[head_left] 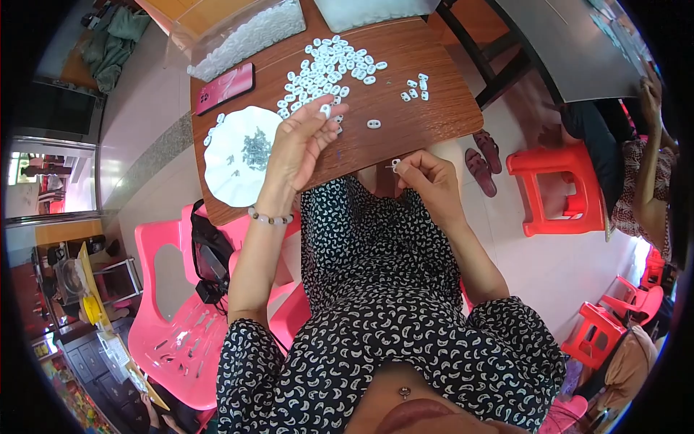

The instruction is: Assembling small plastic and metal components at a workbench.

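Observation:
Over the table's near edge, my left hand is raised, with a small white oval piece pinched between thumb and fingers. My right hand is closed in a pinch just off the table's edge, on a small white two-holed piece with a thin bit sticking out sideways. A heap of similar white pieces with two dark holes lies beyond my left hand. One loose piece lies between my hands, and a small group sits farther right.
On the brown wooden table are a white scalloped plate, a pink phone and a clear bin of white pieces. A pink chair holding a black bag stands left. A red stool and another person are right.

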### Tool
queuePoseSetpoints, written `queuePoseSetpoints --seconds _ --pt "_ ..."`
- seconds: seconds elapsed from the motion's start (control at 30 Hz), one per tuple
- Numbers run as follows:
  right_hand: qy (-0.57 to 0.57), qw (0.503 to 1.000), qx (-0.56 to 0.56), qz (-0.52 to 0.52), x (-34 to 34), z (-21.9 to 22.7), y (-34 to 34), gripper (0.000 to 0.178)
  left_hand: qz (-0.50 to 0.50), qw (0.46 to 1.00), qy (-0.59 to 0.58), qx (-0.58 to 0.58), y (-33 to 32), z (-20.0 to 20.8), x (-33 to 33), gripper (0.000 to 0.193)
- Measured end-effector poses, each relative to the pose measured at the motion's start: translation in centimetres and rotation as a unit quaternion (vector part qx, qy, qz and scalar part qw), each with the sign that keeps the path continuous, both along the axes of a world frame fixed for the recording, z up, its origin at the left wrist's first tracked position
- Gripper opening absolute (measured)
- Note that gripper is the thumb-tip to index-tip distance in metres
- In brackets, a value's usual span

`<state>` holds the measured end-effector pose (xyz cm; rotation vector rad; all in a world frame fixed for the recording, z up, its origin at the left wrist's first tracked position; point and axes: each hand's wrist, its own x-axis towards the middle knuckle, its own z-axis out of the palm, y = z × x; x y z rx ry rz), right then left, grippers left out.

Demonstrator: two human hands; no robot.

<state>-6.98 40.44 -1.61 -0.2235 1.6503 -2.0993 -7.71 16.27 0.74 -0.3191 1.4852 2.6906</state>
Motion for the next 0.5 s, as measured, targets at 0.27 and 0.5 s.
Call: queuePoseSetpoints --seconds 0.27,0.5 --pt "-0.002 0.999 -0.05 -0.02 0.5 0.8 -0.1 0.014 -0.011 1.0 -0.021 -0.003 2.3 0.0 3.2 0.029" --pt "0.071 0.993 -0.095 -0.026 0.6 1.1 -0.2 0.013 -0.018 0.996 -0.076 0.051 4.1 -0.3 4.7 0.031"
